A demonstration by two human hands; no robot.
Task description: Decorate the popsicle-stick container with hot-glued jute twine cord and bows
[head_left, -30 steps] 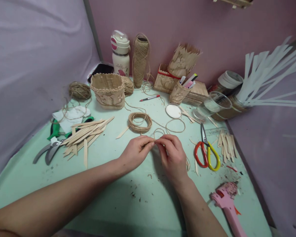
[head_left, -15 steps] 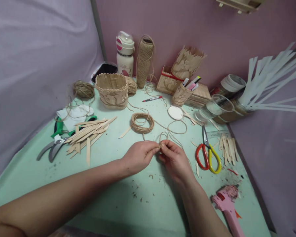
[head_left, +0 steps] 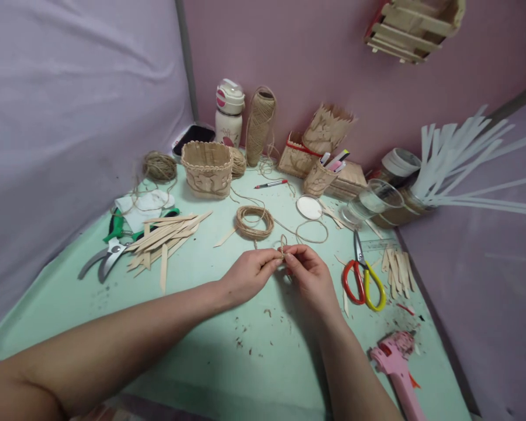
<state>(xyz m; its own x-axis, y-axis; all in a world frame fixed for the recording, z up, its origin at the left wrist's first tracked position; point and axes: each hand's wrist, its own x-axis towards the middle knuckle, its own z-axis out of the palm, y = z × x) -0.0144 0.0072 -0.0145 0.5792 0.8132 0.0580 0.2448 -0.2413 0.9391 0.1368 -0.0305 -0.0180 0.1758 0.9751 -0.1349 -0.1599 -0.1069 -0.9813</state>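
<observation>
My left hand (head_left: 251, 276) pinches jute twine (head_left: 283, 241) between thumb and finger over the middle of the table. Close against it, the fingertips of my right hand (head_left: 309, 275) are pressed on the same twine. A small loop stands up just above the fingertips; the exact crossing of the strands is hidden. Behind my left hand lies a coil of twine (head_left: 254, 223). A looser loop of twine (head_left: 312, 231) rests on the table behind my right hand.
Scissors (head_left: 363, 275) and a pink glue gun (head_left: 397, 368) lie to the right. Pruning shears (head_left: 113, 250) and wooden strips (head_left: 169, 237) are at left. A woven basket (head_left: 207, 175), a bottle (head_left: 228, 120), a twine spool (head_left: 260, 126) and a glass (head_left: 368, 204) stand behind.
The view has tilted up slightly, showing more of the wall shelf. My hands stay together, and the small twine loop now stands upright and narrower above my fingertips.
</observation>
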